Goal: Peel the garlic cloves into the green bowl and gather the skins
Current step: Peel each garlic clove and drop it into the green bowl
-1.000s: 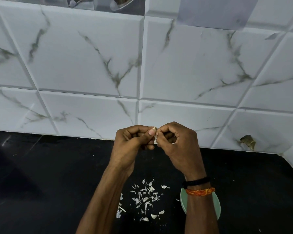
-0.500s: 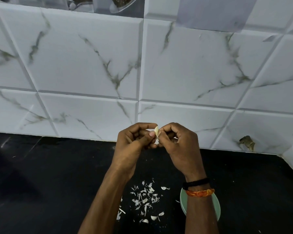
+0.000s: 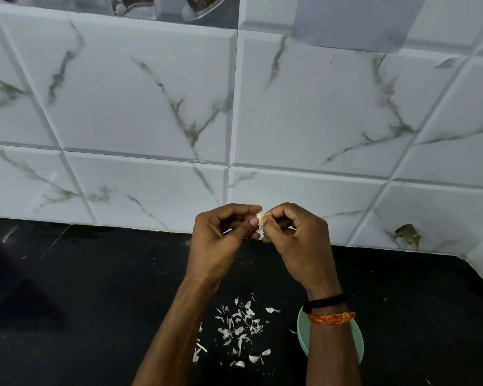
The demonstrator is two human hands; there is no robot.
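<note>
Left hand [image 3: 218, 240] & right hand [image 3: 296, 240] both pinching small pale garlic clove [image 3: 260, 220], raised above black bench [image 3: 95, 302]. White papery skins [image 3: 239, 330] scattered below; round green bowl [image 3: 303, 330] under right wrist.

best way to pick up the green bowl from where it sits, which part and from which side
Take the green bowl by its rim, from its left edge. The right forearm hides most of the bowl, so only thin arcs of rim show either side. The left arc faces bare black counter, beside the scattered garlic skins. Fingers could likely hook over that thin lip.
</note>
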